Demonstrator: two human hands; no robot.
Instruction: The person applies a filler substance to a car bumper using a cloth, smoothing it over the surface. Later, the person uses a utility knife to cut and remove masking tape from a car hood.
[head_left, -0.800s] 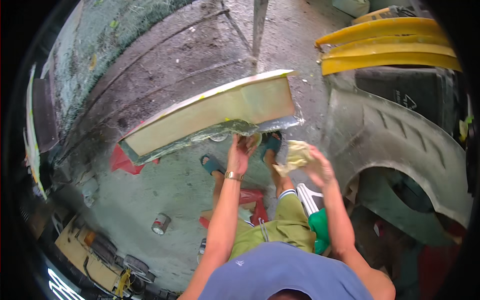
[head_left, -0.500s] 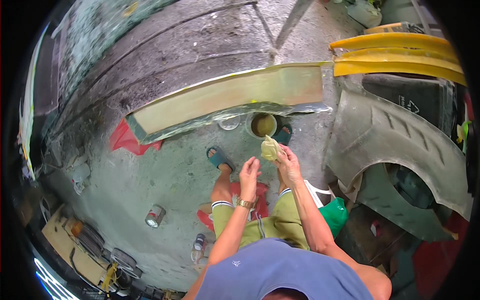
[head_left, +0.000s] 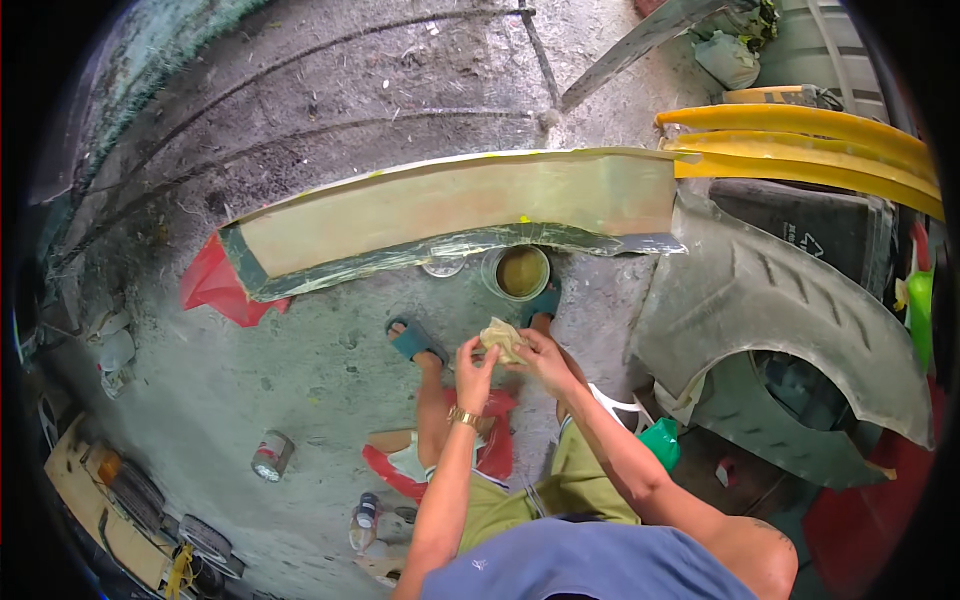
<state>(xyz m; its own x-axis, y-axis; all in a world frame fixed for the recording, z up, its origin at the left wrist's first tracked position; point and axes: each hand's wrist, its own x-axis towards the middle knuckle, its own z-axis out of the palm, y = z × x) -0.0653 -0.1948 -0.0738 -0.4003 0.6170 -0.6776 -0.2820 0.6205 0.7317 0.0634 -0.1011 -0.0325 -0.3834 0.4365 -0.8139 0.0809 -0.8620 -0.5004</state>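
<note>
A crumpled pale-yellow sheet [head_left: 502, 340] is pinched between my two hands in front of my knees; whether it is paper or cloth I cannot tell. My left hand [head_left: 473, 368] grips its left edge, the fingers closed. From the other side my right hand [head_left: 546, 362] holds it by the right edge. Just beyond stands a round tub [head_left: 521, 273] of murky brown liquid. Behind the tub lies a long, curved beige panel [head_left: 460, 205] with a dark, plastic-covered near edge.
A grey vehicle fender [head_left: 690, 290] leans at the right, below stacked yellow curved parts [head_left: 800, 150]. Red plastic [head_left: 225, 285] lies by the panel's left end. On the floor at my left are a tin can [head_left: 272, 456] and a bottle [head_left: 365, 520]. A green bag [head_left: 660, 443] sits beside my right leg.
My left hand, apart from the sheet before, has come to it and taken hold. Both hands sit lower and closer together. The view has shifted a little.
</note>
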